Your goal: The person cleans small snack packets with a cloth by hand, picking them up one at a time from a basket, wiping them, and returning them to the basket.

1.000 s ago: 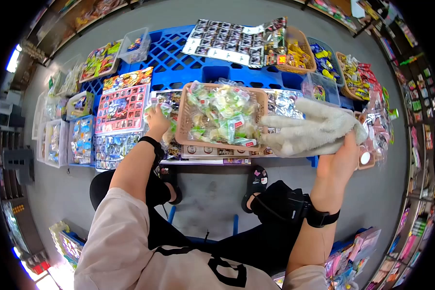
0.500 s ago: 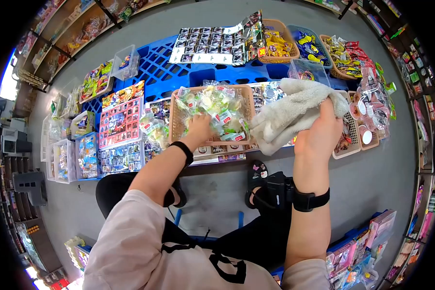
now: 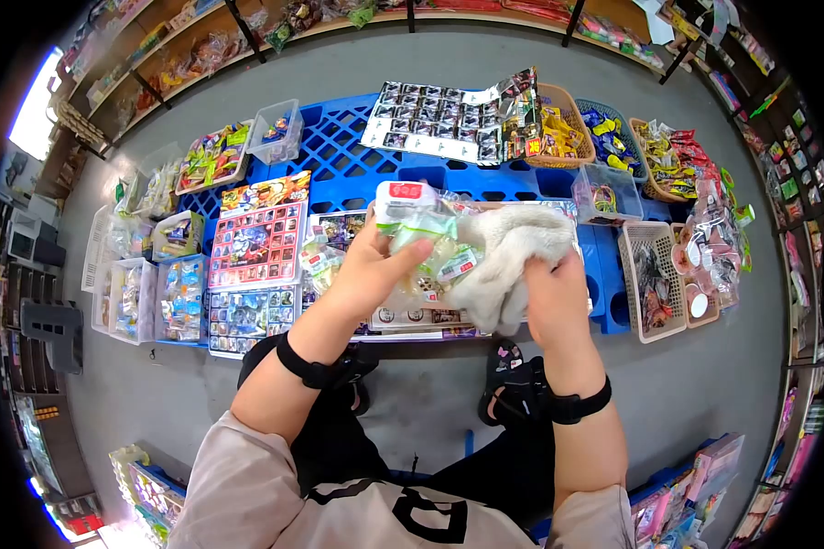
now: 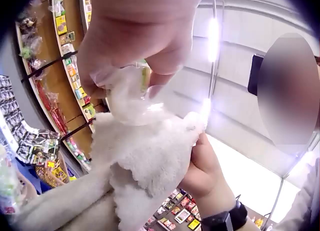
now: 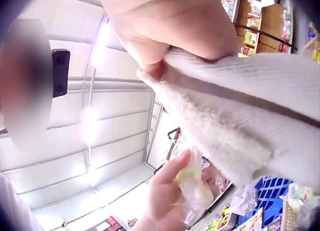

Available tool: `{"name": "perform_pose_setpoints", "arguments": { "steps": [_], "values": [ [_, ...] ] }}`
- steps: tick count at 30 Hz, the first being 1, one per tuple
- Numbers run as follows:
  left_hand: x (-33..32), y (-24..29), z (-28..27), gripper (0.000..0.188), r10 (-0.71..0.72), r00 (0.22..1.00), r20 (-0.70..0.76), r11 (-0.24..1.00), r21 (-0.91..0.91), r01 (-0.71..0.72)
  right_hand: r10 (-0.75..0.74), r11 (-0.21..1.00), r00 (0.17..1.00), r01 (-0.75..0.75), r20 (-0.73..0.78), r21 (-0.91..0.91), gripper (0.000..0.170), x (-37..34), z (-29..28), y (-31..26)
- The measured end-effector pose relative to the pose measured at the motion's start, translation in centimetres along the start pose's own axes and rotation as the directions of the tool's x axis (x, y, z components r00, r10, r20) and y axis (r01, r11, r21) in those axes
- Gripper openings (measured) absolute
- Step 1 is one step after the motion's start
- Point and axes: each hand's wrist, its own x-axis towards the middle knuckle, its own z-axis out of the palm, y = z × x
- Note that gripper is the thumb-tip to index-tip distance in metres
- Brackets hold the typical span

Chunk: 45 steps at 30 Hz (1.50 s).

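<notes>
My left hand (image 3: 375, 270) pinches a clear plastic packet (image 3: 414, 212) with a red label and pale green print. It holds the packet up over the middle of the table. A fluffy white cloth (image 3: 522, 252) hangs from my right hand (image 3: 557, 297), gripped at its edge and draped down in folds. In the left wrist view, the packet (image 4: 131, 100) is right at the upper edge of the cloth (image 4: 150, 161). The right wrist view has the packet (image 5: 194, 183) below the cloth (image 5: 220, 126). Similar packets (image 3: 453, 263) lie beneath, with their basket largely hidden by hands and cloth.
Printed card sheets (image 3: 256, 238) lie left on the blue pallet table (image 3: 330, 119). Clear bins (image 3: 128, 297) stand at the far left. Baskets of yellow and blue packets (image 3: 563, 133) are at the back right, a beige basket (image 3: 655, 320) at the right.
My left hand went from beside the basket into it, then came up with a packet. The right hand brought the cloth leftward, toward the packet.
</notes>
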Motion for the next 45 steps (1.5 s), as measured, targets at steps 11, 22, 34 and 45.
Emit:
{"name": "perform_pose_setpoints", "arguments": {
  "steps": [11,22,34,45],
  "values": [
    [1.2,0.8,0.5,0.063,0.087,0.932,0.351,0.996,-0.047,-0.075,0.350,0.889,0.927,-0.375,0.136,0.262,0.029,0.7,3.4,2.4],
    [1.8,-0.1,-0.7,0.040,-0.043,0.988,0.146,0.999,0.035,0.038,0.099,0.915,0.994,-0.070,-0.053,0.396,0.028,2.9,3.0,2.2],
    [1.6,-0.6,-0.9,0.015,0.095,0.991,-0.097,0.970,0.233,-0.070,0.076,0.931,0.988,-0.023,-0.131,0.365,0.023,2.8,0.8,1.9],
    [-1.9,0.6,-2.6,0.009,-0.221,0.928,0.300,0.916,0.390,0.092,0.013,0.942,0.984,0.048,-0.179,0.333,0.024,2.8,-2.4,0.5]
  ]
}}
